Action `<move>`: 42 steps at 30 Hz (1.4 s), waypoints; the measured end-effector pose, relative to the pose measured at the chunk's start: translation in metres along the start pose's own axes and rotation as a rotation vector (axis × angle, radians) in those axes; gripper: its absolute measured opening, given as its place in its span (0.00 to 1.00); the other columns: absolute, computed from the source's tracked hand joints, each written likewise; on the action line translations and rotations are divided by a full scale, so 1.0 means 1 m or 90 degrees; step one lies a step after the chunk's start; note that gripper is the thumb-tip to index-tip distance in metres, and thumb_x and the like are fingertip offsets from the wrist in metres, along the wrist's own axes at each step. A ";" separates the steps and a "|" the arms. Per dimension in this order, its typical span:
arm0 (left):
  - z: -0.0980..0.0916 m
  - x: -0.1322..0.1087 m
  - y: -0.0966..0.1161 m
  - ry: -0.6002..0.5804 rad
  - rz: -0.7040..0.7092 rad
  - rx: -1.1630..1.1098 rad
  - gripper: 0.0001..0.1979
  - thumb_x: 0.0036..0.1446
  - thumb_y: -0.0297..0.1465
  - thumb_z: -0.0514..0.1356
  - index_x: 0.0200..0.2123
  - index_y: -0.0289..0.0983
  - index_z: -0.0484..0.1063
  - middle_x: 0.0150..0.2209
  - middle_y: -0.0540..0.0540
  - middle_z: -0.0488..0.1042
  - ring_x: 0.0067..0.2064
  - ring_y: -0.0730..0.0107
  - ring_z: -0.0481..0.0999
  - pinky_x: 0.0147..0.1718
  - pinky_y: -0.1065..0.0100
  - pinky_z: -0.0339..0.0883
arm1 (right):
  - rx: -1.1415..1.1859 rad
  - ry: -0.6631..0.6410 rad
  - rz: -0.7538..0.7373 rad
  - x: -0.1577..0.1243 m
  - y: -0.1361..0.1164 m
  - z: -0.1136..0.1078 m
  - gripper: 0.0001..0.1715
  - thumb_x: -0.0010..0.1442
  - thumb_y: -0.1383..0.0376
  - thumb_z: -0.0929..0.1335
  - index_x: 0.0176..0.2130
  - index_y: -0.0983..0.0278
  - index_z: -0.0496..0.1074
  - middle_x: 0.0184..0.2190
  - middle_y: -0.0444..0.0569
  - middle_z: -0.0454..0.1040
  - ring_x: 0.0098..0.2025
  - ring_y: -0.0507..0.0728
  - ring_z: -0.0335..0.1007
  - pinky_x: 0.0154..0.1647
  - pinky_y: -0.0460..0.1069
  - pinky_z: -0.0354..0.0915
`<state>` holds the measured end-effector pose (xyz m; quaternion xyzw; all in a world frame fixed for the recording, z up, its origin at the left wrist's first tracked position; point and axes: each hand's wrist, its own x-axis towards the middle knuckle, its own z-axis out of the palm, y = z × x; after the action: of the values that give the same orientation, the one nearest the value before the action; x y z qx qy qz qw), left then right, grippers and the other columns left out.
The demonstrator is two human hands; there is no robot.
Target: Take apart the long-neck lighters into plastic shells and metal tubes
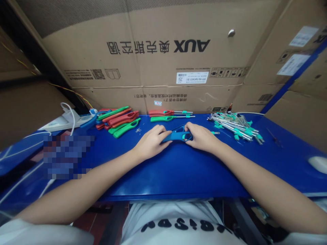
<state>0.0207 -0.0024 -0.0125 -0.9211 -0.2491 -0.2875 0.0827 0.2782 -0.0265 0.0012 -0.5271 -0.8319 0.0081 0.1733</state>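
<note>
Above blue tabletop (158, 177), w/ cardboard (153, 73) behind, pinching blue handle (173, 136) btwn L hand (152, 143) & R hand (201, 137), w/ fingers nearly closed on opposite ends, metal-tubed rods (238, 128) right of R fingers, prob could slip if squeezed unevenly.

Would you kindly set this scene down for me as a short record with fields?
Left hand: grips one end of a blue handle; the left hand is above the table
Right hand: the right hand grips the handle's other end
Work surface: blue table
Left of the hands: pile of coloured handles, red and green among them
Beyond the hands: red lighter and green lighter, side by side
Right of the hands: heap of metal rods with green parts
Backdrop: printed cardboard
</note>
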 end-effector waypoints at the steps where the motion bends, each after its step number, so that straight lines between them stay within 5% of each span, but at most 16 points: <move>1: 0.001 0.000 -0.001 -0.014 -0.022 -0.009 0.16 0.67 0.36 0.60 0.54 0.36 0.73 0.42 0.41 0.73 0.43 0.60 0.73 0.42 0.61 0.72 | 0.015 -0.006 0.014 0.000 0.003 -0.001 0.17 0.54 0.66 0.71 0.43 0.61 0.64 0.37 0.49 0.74 0.34 0.58 0.69 0.32 0.49 0.56; 8: 0.002 0.002 -0.007 -0.041 -0.167 -0.155 0.17 0.64 0.40 0.62 0.49 0.36 0.77 0.40 0.43 0.74 0.42 0.60 0.75 0.43 0.59 0.73 | 0.171 -0.026 0.103 0.002 0.033 -0.004 0.08 0.60 0.59 0.69 0.35 0.62 0.76 0.29 0.46 0.75 0.31 0.55 0.68 0.33 0.48 0.59; 16: 0.002 0.002 -0.002 -0.110 -0.077 -0.073 0.18 0.65 0.36 0.61 0.54 0.35 0.75 0.51 0.37 0.75 0.52 0.52 0.74 0.53 0.49 0.71 | 0.065 -0.003 0.039 -0.001 0.012 -0.005 0.11 0.63 0.59 0.68 0.41 0.60 0.79 0.37 0.48 0.81 0.37 0.58 0.74 0.33 0.49 0.59; 20: 0.005 0.002 0.006 -0.101 -0.052 -0.150 0.28 0.64 0.42 0.62 0.64 0.37 0.66 0.55 0.36 0.73 0.55 0.53 0.73 0.55 0.51 0.70 | 0.035 0.031 -0.025 -0.003 0.000 -0.003 0.10 0.64 0.61 0.68 0.42 0.60 0.78 0.40 0.50 0.81 0.41 0.59 0.75 0.35 0.49 0.60; 23: 0.006 0.003 0.010 -0.085 -0.074 -0.221 0.23 0.67 0.42 0.60 0.60 0.37 0.68 0.51 0.39 0.75 0.52 0.56 0.75 0.54 0.54 0.70 | 0.126 0.058 -0.029 -0.002 -0.003 0.002 0.08 0.63 0.62 0.68 0.41 0.61 0.77 0.36 0.48 0.80 0.36 0.56 0.73 0.34 0.48 0.60; 29: 0.006 0.004 0.011 -0.031 -0.160 -0.354 0.21 0.66 0.42 0.61 0.56 0.37 0.67 0.52 0.40 0.75 0.52 0.57 0.76 0.54 0.56 0.70 | 0.286 0.044 0.024 0.001 -0.004 0.008 0.16 0.65 0.53 0.66 0.37 0.62 0.76 0.29 0.45 0.77 0.29 0.53 0.67 0.31 0.47 0.58; 33: 0.010 0.005 0.007 0.008 -0.265 -0.439 0.20 0.67 0.44 0.58 0.55 0.37 0.67 0.46 0.42 0.76 0.45 0.62 0.76 0.47 0.59 0.73 | 0.183 -0.025 0.017 -0.002 -0.006 0.001 0.14 0.67 0.57 0.64 0.41 0.59 0.77 0.30 0.44 0.78 0.29 0.53 0.68 0.31 0.47 0.55; 38: 0.014 0.009 -0.002 0.142 -0.347 -0.603 0.17 0.66 0.43 0.58 0.50 0.38 0.65 0.40 0.46 0.72 0.40 0.68 0.75 0.40 0.65 0.74 | 0.046 -0.056 -0.035 -0.005 -0.010 -0.006 0.12 0.68 0.61 0.63 0.40 0.59 0.75 0.36 0.46 0.81 0.35 0.56 0.72 0.30 0.48 0.52; 42: 0.006 0.010 -0.011 0.225 -0.373 -0.547 0.11 0.66 0.37 0.54 0.49 0.40 0.64 0.34 0.51 0.68 0.30 0.73 0.69 0.32 0.69 0.69 | -0.012 -0.083 -0.060 -0.005 -0.006 -0.006 0.13 0.69 0.62 0.62 0.36 0.60 0.73 0.37 0.48 0.81 0.37 0.58 0.74 0.29 0.49 0.50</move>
<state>0.0252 0.0130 -0.0118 -0.7018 -0.3376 -0.5246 -0.3440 0.2765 -0.0352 0.0068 -0.4874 -0.8653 0.0262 0.1140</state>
